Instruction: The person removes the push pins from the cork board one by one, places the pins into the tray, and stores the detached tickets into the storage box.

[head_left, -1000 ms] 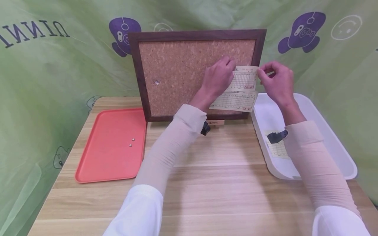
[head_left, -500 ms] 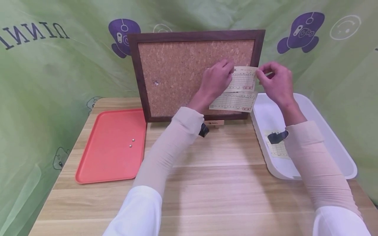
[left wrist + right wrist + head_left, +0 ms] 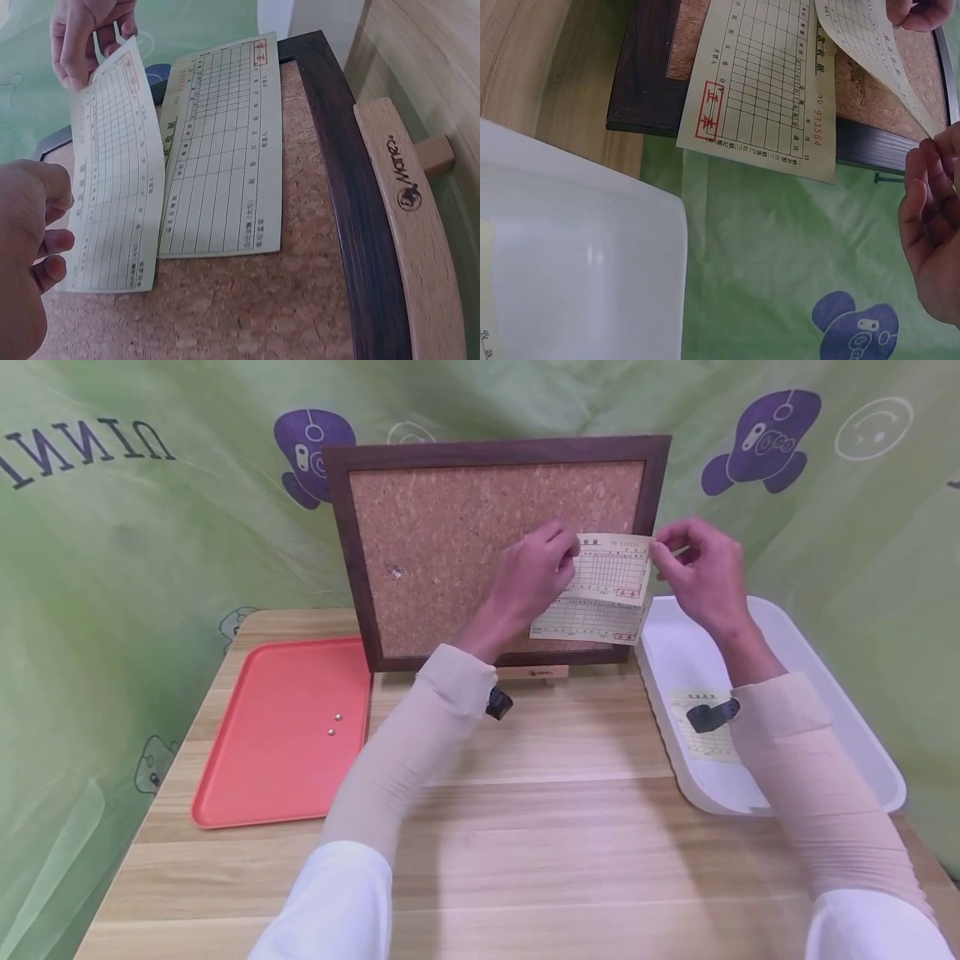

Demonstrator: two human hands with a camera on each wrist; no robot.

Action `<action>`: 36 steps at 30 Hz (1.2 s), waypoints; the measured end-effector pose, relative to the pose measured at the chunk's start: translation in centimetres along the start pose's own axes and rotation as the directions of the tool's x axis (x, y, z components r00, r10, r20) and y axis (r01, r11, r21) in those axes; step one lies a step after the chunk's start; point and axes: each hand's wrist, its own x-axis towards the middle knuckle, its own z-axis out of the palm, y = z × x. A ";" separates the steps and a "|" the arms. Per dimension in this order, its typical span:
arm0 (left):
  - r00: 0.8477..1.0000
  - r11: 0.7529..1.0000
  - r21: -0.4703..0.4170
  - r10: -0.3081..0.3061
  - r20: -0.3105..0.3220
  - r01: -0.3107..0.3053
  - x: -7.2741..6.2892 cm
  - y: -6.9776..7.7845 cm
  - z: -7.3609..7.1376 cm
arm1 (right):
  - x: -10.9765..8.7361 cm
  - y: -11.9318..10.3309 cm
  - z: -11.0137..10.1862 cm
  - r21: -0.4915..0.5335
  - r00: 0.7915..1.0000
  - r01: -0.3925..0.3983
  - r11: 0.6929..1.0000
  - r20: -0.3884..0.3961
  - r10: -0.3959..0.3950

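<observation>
Nearest lies the wood-grain tabletop, with the red tray on the left carrying two small silvery studs (probably thumbtacks, though too small to be sure). On the right, a white plastic bin holds a loose receipt form. Beyond, the lower receipt form lies against the framed corkboard, its right end jutting past the dark frame.

The upper receipt form is in front of the board's right side, bowed away from the cork and overlapping the lower one's top. The person's right hand pinches its upper right corner between thumb and fingertips. The left hand is curled by its upper edge, toward the left; whether it grips paper or something small cannot be told.

To place the sheet well, the right hand should keep that corner lightly taut without creasing it, levelling the top edge with the frame. Smoothing from the left outward would flatten the bow, and raising the sheet slightly would uncover the lower heading.
</observation>
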 end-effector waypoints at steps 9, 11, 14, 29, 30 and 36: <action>1.000 1.000 0.016 -0.010 -0.001 0.010 -2.2 -1.0 -1.5 | -0.6 0.0 -0.6 0.106 0.997 -0.038 0.994 0.065 0.031; 1.000 0.999 0.027 -0.019 -0.001 0.019 -2.7 -1.3 -1.8 | -0.7 0.1 -0.7 0.137 0.997 -0.039 0.990 0.077 0.028; 1.000 0.999 0.040 -0.025 -0.010 0.025 -3.5 -1.6 -2.2 | -1.0 0.3 -1.0 0.176 0.995 -0.037 0.984 0.093 0.021; 0.995 0.999 0.011 0.045 -0.086 -0.044 -8.2 -2.9 -5.8 | -2.8 0.1 -3.6 0.160 0.983 -0.100 0.982 0.170 0.072; 0.995 0.999 0.011 0.042 -0.086 -0.041 -8.6 -3.1 -6.1 | -2.9 0.1 -3.8 0.148 0.982 -0.102 0.984 0.175 0.076; 0.995 0.998 0.061 0.012 -0.098 -0.006 -11.8 -4.1 -7.7 | -4.0 0.3 -5.2 0.096 0.973 -0.131 0.987 0.204 0.110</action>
